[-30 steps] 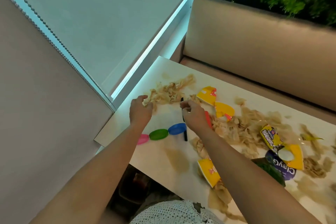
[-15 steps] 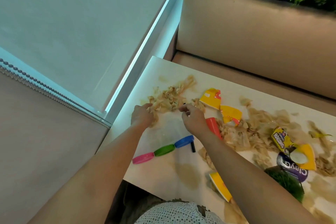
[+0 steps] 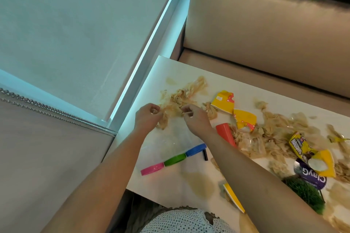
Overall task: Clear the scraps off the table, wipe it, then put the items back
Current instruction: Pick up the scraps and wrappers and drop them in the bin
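Beige scraps [image 3: 181,96] lie strewn over the white table [image 3: 170,179], with a thick heap [image 3: 265,134] further right. My left hand [image 3: 146,118] grips a strip of scrap at the table's left end, fingers curled round it. My right hand [image 3: 195,119] pinches another bit of scrap just beside it. Torn yellow paper pieces [image 3: 224,101] lie among the scraps. A pink lid [image 3: 152,168], a green lid [image 3: 175,159] and a blue lid [image 3: 196,150] form a row below my hands.
A red cone [image 3: 226,134] and a black stick [image 3: 205,155] lie by my right forearm. A yellow snack wrapper [image 3: 299,145], a purple clay tub [image 3: 310,176] and a small green plant [image 3: 305,195] sit right. A beige bench [image 3: 265,30] runs behind the table; a wall stands left.
Both hands moved slightly up the table into the scrap pile and took hold of scraps. The camera tilted, so the table sits lower in view.
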A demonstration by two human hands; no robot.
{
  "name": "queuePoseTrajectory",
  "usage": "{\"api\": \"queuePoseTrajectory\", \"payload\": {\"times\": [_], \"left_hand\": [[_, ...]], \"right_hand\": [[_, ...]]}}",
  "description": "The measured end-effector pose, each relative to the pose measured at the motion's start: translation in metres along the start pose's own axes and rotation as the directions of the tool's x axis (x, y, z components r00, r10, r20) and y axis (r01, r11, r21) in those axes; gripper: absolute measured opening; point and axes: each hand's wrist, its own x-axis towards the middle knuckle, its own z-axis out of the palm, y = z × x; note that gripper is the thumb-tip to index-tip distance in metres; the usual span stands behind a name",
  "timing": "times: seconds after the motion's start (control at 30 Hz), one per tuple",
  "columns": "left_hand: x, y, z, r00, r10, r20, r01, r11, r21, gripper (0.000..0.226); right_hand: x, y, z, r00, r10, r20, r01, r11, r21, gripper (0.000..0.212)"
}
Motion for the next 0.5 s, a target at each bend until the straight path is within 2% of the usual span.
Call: {"api": "queuePoseTrajectory", "payload": {"times": [0.1, 0.17, 0.23, 0.37, 0.5], "left_hand": [[-0.002, 0.003, -0.014, 0.990, 0.076, 0.117, -0.059, 0.989, -0.139, 0.017], [-0.002, 0.005, -0.023, 0.967, 0.129, 0.219, -0.083, 0.975, -0.208, 0.018], [-0.003, 0.011, -0.030, 0.941, 0.175, 0.291, -0.103, 0.964, -0.245, 0.019], [-0.002, 0.021, -0.038, 0.917, 0.243, 0.316, -0.145, 0.942, -0.303, 0.028], [0.002, 0.018, -0.039, 0.915, 0.176, 0.364, -0.035, 0.931, -0.364, 0.060]], "right_hand": [[0.002, -0.010, 0.006, 0.997, -0.035, 0.068, 0.032, 0.999, 0.035, 0.044], [0.001, -0.015, 0.010, 0.984, -0.082, 0.159, 0.063, 0.991, 0.120, 0.060], [0.000, -0.019, 0.015, 0.967, -0.104, 0.231, 0.056, 0.977, 0.206, 0.064], [0.000, -0.022, 0.023, 0.975, -0.114, 0.189, 0.046, 0.944, 0.328, 0.032], [0.000, -0.023, 0.022, 0.984, -0.090, 0.152, 0.014, 0.896, 0.444, 0.021]]}}
